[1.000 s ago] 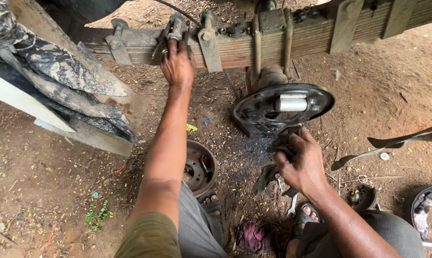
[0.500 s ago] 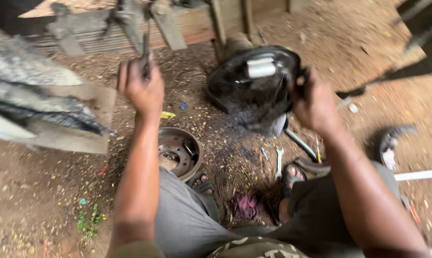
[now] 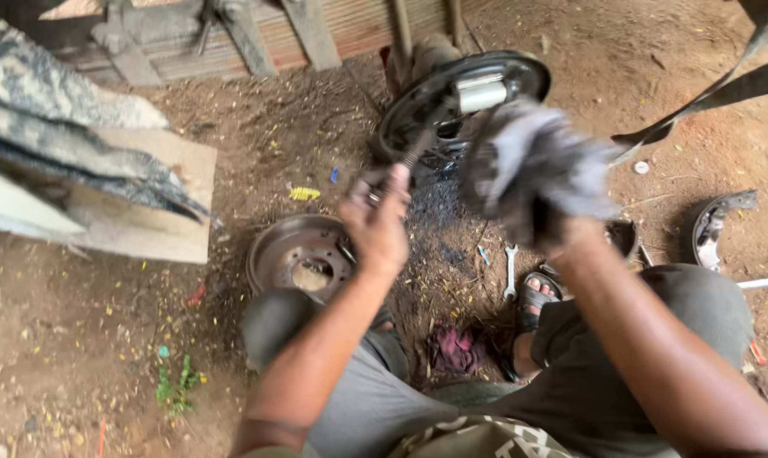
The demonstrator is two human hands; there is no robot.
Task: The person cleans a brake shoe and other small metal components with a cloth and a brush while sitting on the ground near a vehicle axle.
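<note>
Fingers of my left hand (image 3: 375, 222) curled shut round slim metal tool (image 3: 411, 159), tip aimed at brake backing plate (image 3: 452, 102). Right hand (image 3: 562, 229) clenched in greasy grey rag (image 3: 532, 165), bunched before plate. Rag soft, limp, probably slick; best grabbed in thick wad. Tool stiff, light; hold near its end.

grey rag (image 3: 532, 165), maroon cloth (image 3: 456, 348), black backing plate (image 3: 426, 106)
</note>
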